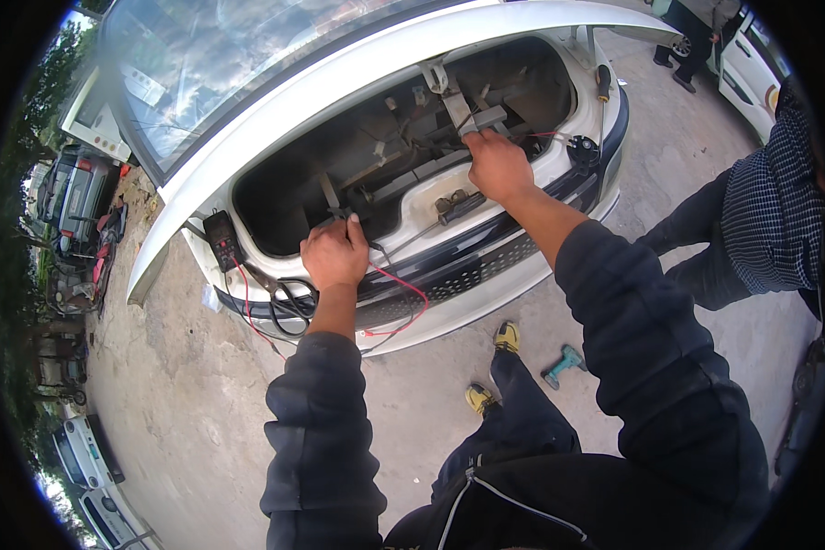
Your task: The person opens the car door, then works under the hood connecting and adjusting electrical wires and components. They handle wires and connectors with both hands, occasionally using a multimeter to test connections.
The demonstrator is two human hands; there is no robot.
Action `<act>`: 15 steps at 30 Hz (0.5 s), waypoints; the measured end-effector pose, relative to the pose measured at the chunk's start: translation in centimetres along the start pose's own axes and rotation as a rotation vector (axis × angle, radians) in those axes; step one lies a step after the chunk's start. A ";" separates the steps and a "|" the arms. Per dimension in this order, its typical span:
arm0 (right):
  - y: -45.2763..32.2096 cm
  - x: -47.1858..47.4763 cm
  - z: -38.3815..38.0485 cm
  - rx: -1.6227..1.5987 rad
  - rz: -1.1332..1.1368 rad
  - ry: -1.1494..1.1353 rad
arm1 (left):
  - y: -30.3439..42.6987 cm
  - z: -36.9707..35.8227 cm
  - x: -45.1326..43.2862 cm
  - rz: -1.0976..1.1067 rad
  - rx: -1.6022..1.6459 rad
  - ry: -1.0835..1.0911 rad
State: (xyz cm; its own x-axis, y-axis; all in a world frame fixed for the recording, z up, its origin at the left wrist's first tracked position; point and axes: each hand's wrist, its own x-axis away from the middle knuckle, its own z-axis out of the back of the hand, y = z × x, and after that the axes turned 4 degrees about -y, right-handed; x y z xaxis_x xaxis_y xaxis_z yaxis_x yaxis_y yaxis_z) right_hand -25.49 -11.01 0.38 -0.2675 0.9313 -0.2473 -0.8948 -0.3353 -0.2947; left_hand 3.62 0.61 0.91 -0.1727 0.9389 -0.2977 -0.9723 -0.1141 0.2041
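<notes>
Before me is the open front compartment (385,137) of a white car. My left hand (335,253) is closed at its front rim, around the end of a metal bracket (329,192); the fingers are mostly hidden. Farther right, my right hand (498,165) grips the lower end of another metal bracket (456,103). A screwdriver (464,206) lies on the white panel between the hands. Left of my left hand, a multimeter (222,239) rests on the body edge, its red test lead (419,292) looping below that hand. Black-handled scissors (285,302) lie close by.
A second screwdriver (603,86) and a round black part (582,152) with a red wire lie at the right corner. The raised white hood (357,69) overhangs the compartment. A teal power drill (562,366) lies on the concrete. A person (763,220) stands at right.
</notes>
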 end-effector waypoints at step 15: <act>-0.1 -0.2 0.1 0.029 -0.022 -0.068 | 0.0 -0.1 0.0 0.009 -0.007 -0.003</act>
State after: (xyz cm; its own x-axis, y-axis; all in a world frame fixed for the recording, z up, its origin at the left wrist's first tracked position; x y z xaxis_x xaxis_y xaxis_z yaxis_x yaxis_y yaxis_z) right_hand -25.34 -11.17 0.57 -0.2703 0.9462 -0.1778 -0.9104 -0.3113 -0.2725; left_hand 3.62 0.59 0.85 -0.1811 0.9388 -0.2929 -0.9718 -0.1250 0.2001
